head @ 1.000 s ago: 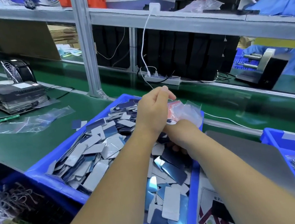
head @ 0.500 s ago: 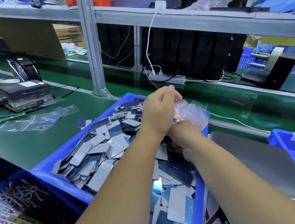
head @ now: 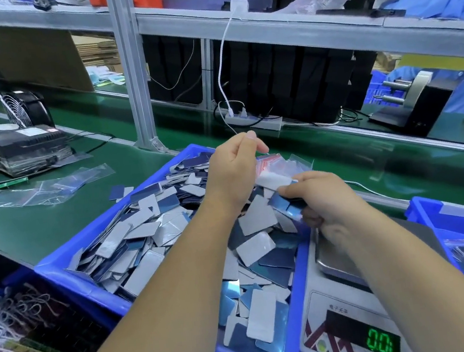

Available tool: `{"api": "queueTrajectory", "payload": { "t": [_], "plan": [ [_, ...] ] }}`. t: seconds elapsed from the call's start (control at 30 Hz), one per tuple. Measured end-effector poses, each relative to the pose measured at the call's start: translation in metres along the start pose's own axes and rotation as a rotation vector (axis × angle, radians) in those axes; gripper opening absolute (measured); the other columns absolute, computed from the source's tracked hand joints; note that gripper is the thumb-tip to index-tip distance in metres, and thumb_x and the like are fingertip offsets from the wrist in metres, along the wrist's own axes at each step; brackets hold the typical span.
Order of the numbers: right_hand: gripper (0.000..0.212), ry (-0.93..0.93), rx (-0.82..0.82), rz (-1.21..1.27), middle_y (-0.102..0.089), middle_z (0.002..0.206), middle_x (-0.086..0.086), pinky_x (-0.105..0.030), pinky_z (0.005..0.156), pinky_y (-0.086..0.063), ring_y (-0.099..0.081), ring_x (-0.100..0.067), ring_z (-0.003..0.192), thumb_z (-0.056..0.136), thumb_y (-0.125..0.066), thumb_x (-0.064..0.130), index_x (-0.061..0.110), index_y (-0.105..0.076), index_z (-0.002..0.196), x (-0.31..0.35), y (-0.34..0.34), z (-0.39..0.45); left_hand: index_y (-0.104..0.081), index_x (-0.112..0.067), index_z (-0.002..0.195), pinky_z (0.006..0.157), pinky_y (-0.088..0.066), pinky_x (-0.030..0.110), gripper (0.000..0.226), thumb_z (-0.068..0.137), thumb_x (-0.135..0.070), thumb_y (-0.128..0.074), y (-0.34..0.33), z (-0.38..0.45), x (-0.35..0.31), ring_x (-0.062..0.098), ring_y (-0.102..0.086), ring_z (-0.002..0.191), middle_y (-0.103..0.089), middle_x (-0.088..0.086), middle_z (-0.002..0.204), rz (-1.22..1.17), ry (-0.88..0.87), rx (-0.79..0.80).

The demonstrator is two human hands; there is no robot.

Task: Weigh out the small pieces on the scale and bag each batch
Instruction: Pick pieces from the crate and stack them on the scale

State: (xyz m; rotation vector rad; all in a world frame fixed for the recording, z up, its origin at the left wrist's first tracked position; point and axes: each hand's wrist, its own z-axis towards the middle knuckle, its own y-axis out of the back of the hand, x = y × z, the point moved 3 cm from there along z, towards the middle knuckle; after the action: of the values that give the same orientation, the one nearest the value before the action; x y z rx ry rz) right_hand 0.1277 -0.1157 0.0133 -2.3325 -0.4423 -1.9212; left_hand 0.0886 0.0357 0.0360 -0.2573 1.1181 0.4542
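Above the bin (head: 67, 267): your left hand (head: 234, 172) is pinching the bag (head: 280, 166); your right hand (head: 322, 202) is gripping pieces (head: 284, 208). Bag mouth looking narrow; pieces risk spilling back.

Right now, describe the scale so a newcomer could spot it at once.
Start at the big blue bin heaped with small flat pieces, in the middle of the green bench. Directly to its right, under the person's right hand, sits the scale. Unlike the blue bins on either side, it is pale, with a steel pan and a glowing green display.
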Motion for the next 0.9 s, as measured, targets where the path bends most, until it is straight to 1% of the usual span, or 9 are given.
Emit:
{"api": "queueTrajectory", "payload": {
  "t": [0.1, 0.23, 0.33, 0.43, 0.53, 0.6, 0.73, 0.83, 0.9],
  "plan": [
    [0.034, 0.011, -0.049, 0.094, -0.038, 0.052, -0.005, -0.016, 0.042, -0.012, -0.015, -0.012, 0.036, 0.084, -0.071, 0.006, 0.019, -0.05, 0.06, 0.005, 0.029, -0.002, -0.065, -0.017, 0.086, 0.064, -0.04, 0.031, 0.029, 0.095, -0.038, -0.046, -0.007, -0.001, 0.007, 0.002, -0.042, 0.053, -0.048, -0.018, 0.056, 0.156, 0.084, 0.152],
    [0.031, 0.034, -0.085, 0.121, -0.047, 0.055, -0.005, -0.017, 0.037, -0.014, -0.018, -0.011, 0.035, 0.088, -0.067, 0.006, 0.018, -0.046, 0.067, 0.01, 0.075, -0.009, -0.061, -0.044, 0.099, 0.07, -0.045, 0.026, 0.015, 0.091, -0.054, -0.054, -0.019, -0.012, 0.015, 0.001, -0.057, 0.075, -0.064, -0.012, 0.094, 0.296, 0.168, 0.454],
    [0.025, 0.062, -0.139, 0.052, -0.048, 0.058, -0.006, -0.018, 0.038, -0.013, -0.018, -0.011, 0.037, 0.089, -0.066, 0.005, 0.014, -0.049, 0.072, 0.006, 0.115, -0.019, -0.06, -0.048, 0.113, 0.078, -0.046, 0.019, 0.044, 0.073, -0.065, -0.068, -0.032, -0.024, 0.017, -0.005, -0.056, 0.094, -0.06, -0.019, 0.105, 0.402, 0.137, 0.644],
    [0.017, 0.086, -0.18, -0.037, -0.047, 0.063, -0.01, -0.02, 0.038, -0.014, -0.019, -0.012, 0.039, 0.089, -0.067, 0.005, 0.008, -0.055, 0.077, -0.001, 0.151, -0.03, -0.053, -0.051, 0.124, 0.084, -0.038, 0.013, 0.057, 0.072, -0.066, -0.075, -0.047, -0.033, 0.02, -0.011, -0.048, 0.109, -0.053, -0.025, 0.115, 0.534, 0.083, 0.769],
    [0.011, 0.106, -0.183, -0.208, -0.05, 0.053, -0.009, -0.017, 0.035, -0.019, -0.026, -0.011, 0.032, 0.087, -0.071, 0.007, 0.005, -0.061, 0.081, -0.008, 0.173, -0.04, -0.053, -0.049, 0.127, 0.084, -0.036, 0.012, 0.053, 0.079, -0.065, -0.07, -0.059, -0.038, 0.021, -0.01, -0.045, 0.112, -0.051, -0.023, 0.116, 0.56, 0.075, 0.793],
    [0.009, 0.135, -0.187, -0.386, -0.06, 0.054, -0.004, -0.016, 0.035, -0.026, -0.039, -0.009, 0.031, 0.085, -0.074, 0.01, 0.014, -0.068, 0.089, -0.015, 0.176, -0.044, -0.057, -0.047, 0.124, 0.086, -0.04, 0.017, 0.043, 0.085, -0.063, -0.065, -0.062, -0.04, 0.021, -0.005, -0.049, 0.11, -0.053, -0.022, 0.112, 0.567, 0.084, 0.773],
    [0.006, 0.22, -0.171, -0.801, -0.068, 0.064, 0.011, -0.025, 0.053, -0.042, -0.054, -0.002, 0.049, 0.081, -0.074, 0.027, 0.03, -0.069, 0.079, -0.026, 0.172, -0.047, -0.065, -0.04, 0.112, 0.077, -0.046, 0.02, 0.018, 0.095, -0.045, -0.059, -0.059, -0.039, 0.023, 0.0, -0.059, 0.091, -0.06, -0.017, 0.099, 0.582, 0.118, 0.67],
    [0.009, 0.247, -0.126, -0.923, -0.066, 0.071, 0.02, -0.021, 0.056, -0.04, -0.058, 0.004, 0.068, 0.081, -0.07, 0.032, 0.037, -0.069, 0.073, -0.027, 0.17, -0.048, -0.067, -0.039, 0.102, 0.066, -0.039, 0.016, 0.019, 0.095, -0.025, -0.056, -0.056, -0.035, 0.024, -0.008, -0.056, 0.076, -0.06, -0.017, 0.092, 0.638, 0.127, 0.632],
    [0.006, 0.269, -0.106, -0.991, -0.063, 0.079, 0.024, -0.018, 0.06, -0.038, -0.058, 0.002, 0.079, 0.084, -0.07, 0.037, 0.039, -0.066, 0.08, -0.027, 0.167, -0.049, -0.065, -0.035, 0.098, 0.069, -0.041, 0.019, 0.018, 0.093, -0.02, -0.056, -0.054, -0.034, 0.025, -0.002, -0.055, 0.083, -0.059, -0.014, 0.099, 0.73, 0.123, 0.653]
  ]
}}
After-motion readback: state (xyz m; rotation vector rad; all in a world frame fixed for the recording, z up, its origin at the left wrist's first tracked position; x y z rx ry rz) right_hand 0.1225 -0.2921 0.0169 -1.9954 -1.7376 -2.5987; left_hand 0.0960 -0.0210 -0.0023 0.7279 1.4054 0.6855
